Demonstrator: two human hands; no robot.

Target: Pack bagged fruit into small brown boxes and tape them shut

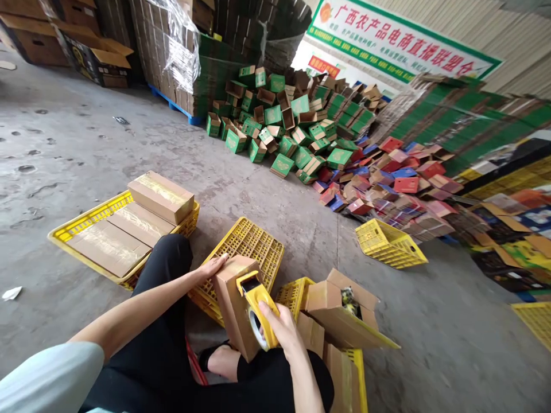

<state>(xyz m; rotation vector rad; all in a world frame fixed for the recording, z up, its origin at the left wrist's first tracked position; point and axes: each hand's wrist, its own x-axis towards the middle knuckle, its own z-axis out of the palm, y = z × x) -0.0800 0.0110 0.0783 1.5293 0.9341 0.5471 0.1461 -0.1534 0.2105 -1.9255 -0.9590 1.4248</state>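
Note:
A closed cardboard box (232,304) stands tilted in front of me, against an upturned yellow crate (249,244) and close to my legs. My left hand (214,267) grips its upper left edge, with the fingers stretched along the top; the thumb is hard to make out. In my right hand (279,324) is a yellow tape dispenser (262,304), the fingers wrapped round its body. A roll of tape (255,326) shows in its side. The dispenser's head lies against the upper right part of the box.
Taped boxes (161,198) fill a yellow basket (92,261) on the left. To the right, an open carton (329,301) with plastic-looking contents sits on another crate of boxes. Green cartons (282,164), red cartons (406,184) and a yellow crate (390,244) lie beyond.

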